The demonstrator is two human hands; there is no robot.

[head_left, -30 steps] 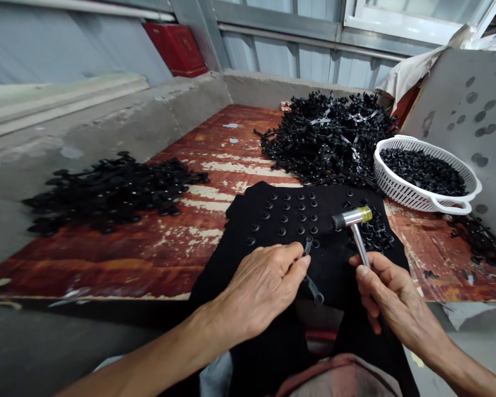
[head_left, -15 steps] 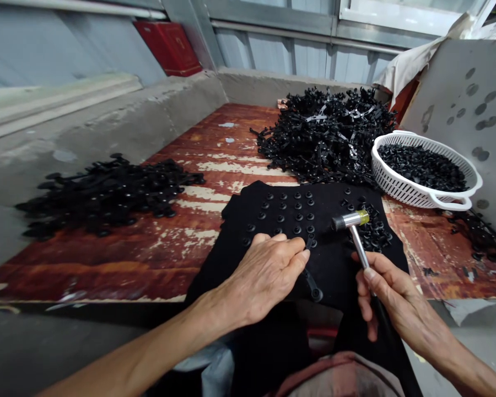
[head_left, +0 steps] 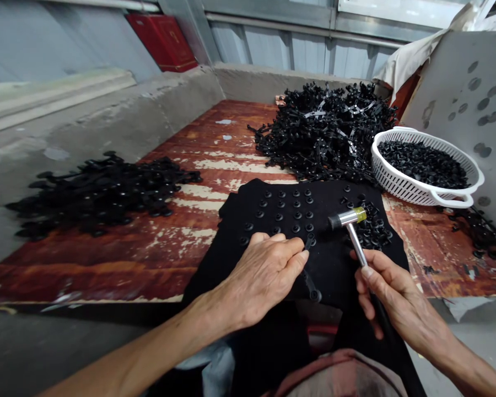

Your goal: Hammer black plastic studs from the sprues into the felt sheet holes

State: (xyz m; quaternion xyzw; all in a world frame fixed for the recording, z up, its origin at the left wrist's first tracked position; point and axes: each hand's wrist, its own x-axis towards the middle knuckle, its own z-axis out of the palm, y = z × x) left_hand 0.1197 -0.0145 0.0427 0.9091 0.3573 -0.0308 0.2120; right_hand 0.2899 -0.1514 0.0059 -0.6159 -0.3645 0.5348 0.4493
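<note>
The left grip (head_left: pixel 260 275) lies nearly flat, fingers together over a black plastic strip (head_left: pixel 310 281); whether it has hold cannot be told. The right grip (head_left: pixel 391 292) is closed around a mallet (head_left: pixel 355 237), its head over the black cloth (head_left: pixel 330 242) just beside loose pieces (head_left: pixel 374 231). Rows of studs (head_left: pixel 285 209) stand on the cloth, which lies on a worn red surface (head_left: pixel 157 264). Open wood separates a left heap (head_left: pixel 103 198) from a far heap (head_left: pixel 322 132), beside a white basket (head_left: pixel 380 171). The left grip sits lower than a second ago.
</note>
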